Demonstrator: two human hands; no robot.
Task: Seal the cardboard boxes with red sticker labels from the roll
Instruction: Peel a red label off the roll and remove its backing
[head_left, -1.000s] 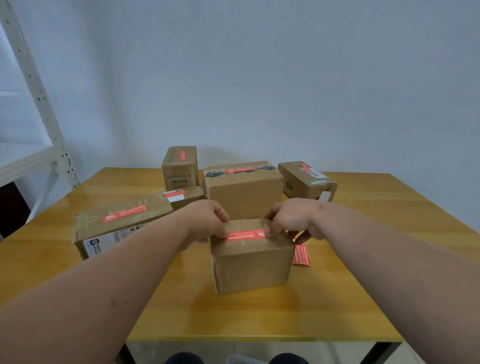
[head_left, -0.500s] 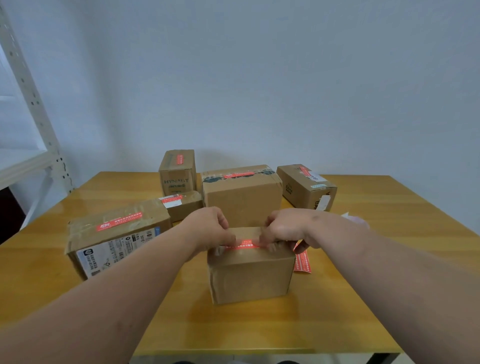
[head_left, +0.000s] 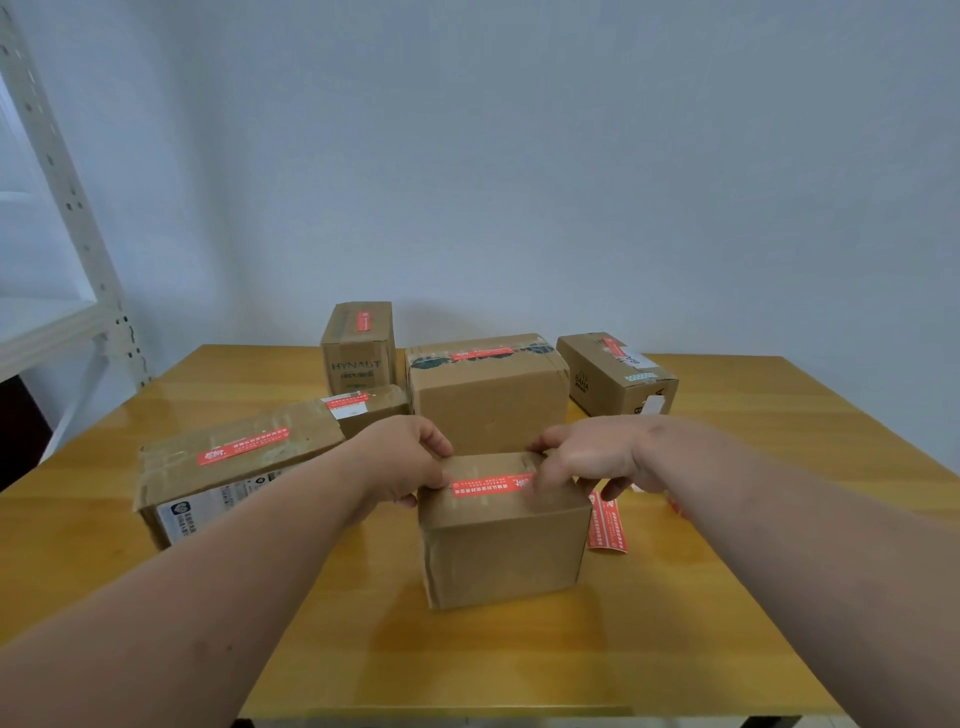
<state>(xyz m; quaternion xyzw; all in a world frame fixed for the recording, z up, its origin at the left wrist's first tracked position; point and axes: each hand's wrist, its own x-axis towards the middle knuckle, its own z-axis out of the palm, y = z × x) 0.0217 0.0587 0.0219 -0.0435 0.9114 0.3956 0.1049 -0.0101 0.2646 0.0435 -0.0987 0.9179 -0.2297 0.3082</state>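
Six boxes on the wooden table from my feed. Nearest one, the small box, sits centre-front with a red sticker label across its top seam. Left hand grips the box's top-left edge, fingers curled over it. Right hand rests on the top-right, fingers pressing the label's right end flat. Hands are apart, one at each end of the label. Sticker strip lies on the table just right of the box. Other boxes behind, already labelled; I can't see the roll itself clearly.
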